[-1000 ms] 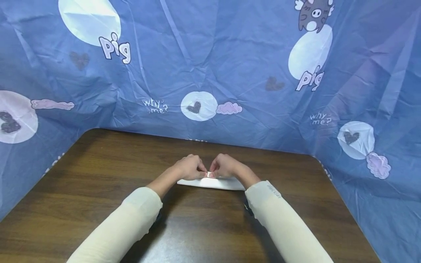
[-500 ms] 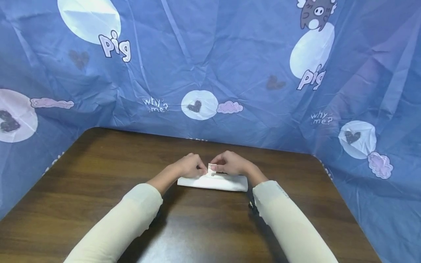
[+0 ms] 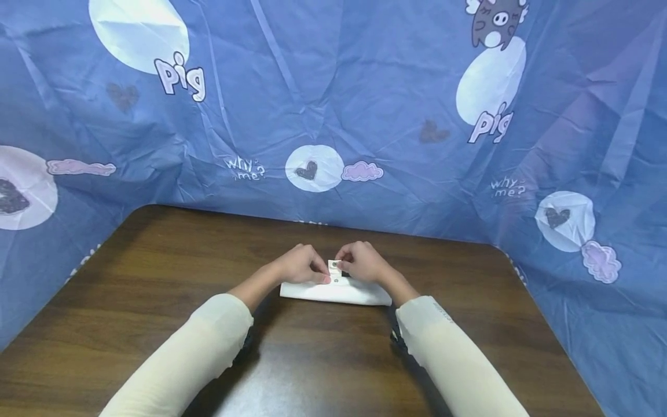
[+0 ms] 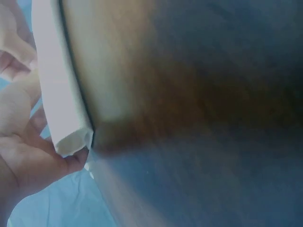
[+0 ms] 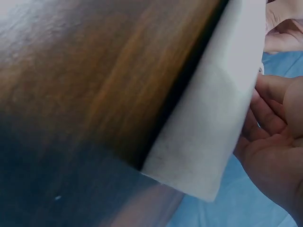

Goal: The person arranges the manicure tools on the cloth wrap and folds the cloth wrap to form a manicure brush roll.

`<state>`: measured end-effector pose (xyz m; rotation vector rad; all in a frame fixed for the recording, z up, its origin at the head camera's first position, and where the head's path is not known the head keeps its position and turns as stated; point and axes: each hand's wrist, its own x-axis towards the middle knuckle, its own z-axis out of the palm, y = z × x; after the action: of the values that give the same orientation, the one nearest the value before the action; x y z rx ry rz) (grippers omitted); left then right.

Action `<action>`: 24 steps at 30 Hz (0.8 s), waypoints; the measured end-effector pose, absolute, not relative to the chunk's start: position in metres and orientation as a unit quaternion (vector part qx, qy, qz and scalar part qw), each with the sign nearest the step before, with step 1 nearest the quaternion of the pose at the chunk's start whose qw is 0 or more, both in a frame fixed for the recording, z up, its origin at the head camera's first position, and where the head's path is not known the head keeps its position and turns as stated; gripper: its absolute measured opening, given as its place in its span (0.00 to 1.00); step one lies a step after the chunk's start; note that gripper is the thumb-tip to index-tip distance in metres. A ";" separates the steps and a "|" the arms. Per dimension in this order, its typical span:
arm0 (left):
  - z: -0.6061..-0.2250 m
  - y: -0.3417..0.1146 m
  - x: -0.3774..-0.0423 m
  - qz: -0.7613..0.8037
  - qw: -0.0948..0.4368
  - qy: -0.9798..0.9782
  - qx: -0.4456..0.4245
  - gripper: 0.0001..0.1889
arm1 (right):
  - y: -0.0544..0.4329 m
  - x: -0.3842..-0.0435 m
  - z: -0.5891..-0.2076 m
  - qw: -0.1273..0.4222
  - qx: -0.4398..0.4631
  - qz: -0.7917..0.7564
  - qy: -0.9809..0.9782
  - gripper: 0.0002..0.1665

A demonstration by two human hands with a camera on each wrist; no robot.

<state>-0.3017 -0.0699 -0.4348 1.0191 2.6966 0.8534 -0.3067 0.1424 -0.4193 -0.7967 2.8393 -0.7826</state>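
A white rolled-up case (image 3: 339, 292) lies crosswise on the wooden table, a short strap (image 3: 335, 271) with metal snap buttons standing up at its middle. My right hand (image 3: 365, 263) pinches the strap near its upper end, by the upper snap. Thumb and fingers of my left hand (image 3: 302, 265) grip the case just left of the strap, close to the lower snap. In the left wrist view the open end of the white roll (image 4: 71, 142) shows, with left fingers behind it. The right wrist view shows the smooth front of the roll (image 5: 203, 113); the strap is mostly hidden there.
The brown wooden table (image 3: 172, 324) has rounded far corners. Behind and beside it hangs a creased blue cloth (image 3: 396, 104) printed with pigs, hearts and clouds. Both forearms wear pale sleeves (image 3: 193, 347).
The right hand has drawn the strap upward, so both snaps now show. The left thumb has slid slightly down toward the lower snap; the case has stayed nearly in place.
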 end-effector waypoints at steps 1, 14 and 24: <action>-0.436 -0.069 -0.301 0.287 0.061 0.897 0.331 0.05 | 0.143 -0.306 -0.420 0.044 -0.259 -0.261 0.929 0.04; -0.433 -0.060 -0.297 0.286 0.103 0.920 0.247 0.09 | 0.158 -0.296 -0.427 0.016 -0.314 -0.294 0.903 0.03; -0.431 -0.058 -0.300 0.269 0.149 0.928 0.209 0.10 | 0.158 -0.288 -0.424 -0.037 -0.430 -0.229 0.873 0.06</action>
<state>-0.2995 -0.0581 -0.4314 0.6002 2.6681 0.7721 -0.2883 0.1576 -0.4241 -1.3824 2.8086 -0.7371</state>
